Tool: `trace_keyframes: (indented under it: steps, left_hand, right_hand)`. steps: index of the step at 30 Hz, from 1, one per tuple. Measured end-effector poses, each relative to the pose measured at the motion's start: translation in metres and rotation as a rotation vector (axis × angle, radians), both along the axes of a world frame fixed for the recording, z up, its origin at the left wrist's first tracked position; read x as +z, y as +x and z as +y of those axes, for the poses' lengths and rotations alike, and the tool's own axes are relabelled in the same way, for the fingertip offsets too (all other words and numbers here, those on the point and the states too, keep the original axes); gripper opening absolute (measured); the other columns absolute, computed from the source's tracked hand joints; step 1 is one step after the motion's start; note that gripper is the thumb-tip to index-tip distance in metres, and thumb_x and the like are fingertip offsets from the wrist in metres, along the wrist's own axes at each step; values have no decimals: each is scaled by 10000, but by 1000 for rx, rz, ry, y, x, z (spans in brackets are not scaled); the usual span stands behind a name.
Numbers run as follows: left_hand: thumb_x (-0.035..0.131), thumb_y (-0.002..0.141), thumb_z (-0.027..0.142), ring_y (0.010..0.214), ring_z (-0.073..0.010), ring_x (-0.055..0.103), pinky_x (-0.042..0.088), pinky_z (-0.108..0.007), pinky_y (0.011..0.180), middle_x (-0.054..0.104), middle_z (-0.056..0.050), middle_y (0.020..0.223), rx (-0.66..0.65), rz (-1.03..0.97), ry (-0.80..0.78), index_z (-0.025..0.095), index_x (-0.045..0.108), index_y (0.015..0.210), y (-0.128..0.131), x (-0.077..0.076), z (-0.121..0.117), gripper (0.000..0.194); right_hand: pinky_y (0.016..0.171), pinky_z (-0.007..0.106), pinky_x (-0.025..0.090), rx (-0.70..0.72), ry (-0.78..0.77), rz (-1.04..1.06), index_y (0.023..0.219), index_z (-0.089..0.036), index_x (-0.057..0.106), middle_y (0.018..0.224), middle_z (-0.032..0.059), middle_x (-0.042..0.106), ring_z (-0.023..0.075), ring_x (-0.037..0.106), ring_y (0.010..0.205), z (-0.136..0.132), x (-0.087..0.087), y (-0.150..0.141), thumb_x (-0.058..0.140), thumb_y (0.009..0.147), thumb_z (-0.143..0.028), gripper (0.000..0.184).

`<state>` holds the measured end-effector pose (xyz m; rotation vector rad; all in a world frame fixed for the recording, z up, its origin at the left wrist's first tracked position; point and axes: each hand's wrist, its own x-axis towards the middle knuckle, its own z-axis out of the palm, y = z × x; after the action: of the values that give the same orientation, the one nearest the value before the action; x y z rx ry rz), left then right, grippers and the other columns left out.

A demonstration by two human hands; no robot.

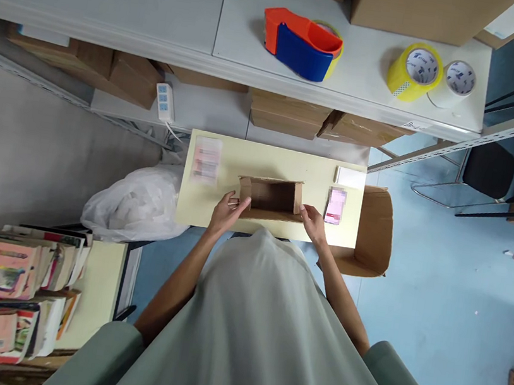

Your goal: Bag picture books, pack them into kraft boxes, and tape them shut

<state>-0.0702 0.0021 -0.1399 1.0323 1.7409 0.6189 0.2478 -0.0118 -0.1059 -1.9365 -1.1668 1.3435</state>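
A small open cardboard box (269, 214) lies on the pale yellow table (233, 156) in front of me, its hollow inside facing up. My left hand (228, 212) grips its left end, thumb on the cardboard near the corner. At the opposite end, my right hand (313, 223) holds the right edge between thumb and fingers. A phone (335, 205) with a lit pink screen rests just beyond my right hand. Behind it sits a small white box or pad (350, 177). Pinkish printed sheets (206, 160) lie at the table's left side.
Overhead, a shelf (168, 8) carries a red-and-blue tape dispenser (301, 44) and tape rolls (415, 72). An open carton (374, 234) stands right of the table. To the left are a white plastic bag (135, 204) and stacked books (7, 269). A chair (488, 169) is at far right.
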Motion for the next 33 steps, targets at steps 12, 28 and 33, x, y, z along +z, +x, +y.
trace_keyframes:
  steps: [12, 28, 33]
  left_hand:
    - [723, 927, 293, 1121, -265, 805, 652, -410, 1025, 815, -109, 1281, 78, 42, 74, 214, 720, 1263, -5, 18, 10, 346]
    - [776, 949, 390, 1038, -288, 809, 647, -434, 1010, 814, -121, 1231, -47, 218, 35, 214, 785, 1186, -3, 14, 8, 295]
    - [903, 833, 439, 1156, -324, 796, 666, -456, 1016, 756, -164, 1430, -102, 127, -34, 202, 707, 1438, 8, 7, 9, 679]
  right_hand:
    - [971, 512, 683, -7, 144, -101, 1329, -215, 668, 1252, 182, 814, 338, 801, 1143, 9, 7, 8, 710, 954, -746, 651]
    - [1030, 476, 689, 211, 250, -177, 1240, -239, 805, 1337, 145, 717, 279, 764, 1103, 10, -25, 21, 478, 1127, -507, 438]
    - [932, 450, 711, 365, 255, -200, 1426, -246, 744, 1369, 146, 713, 288, 789, 1051, 14, -23, 23, 425, 1154, -594, 544]
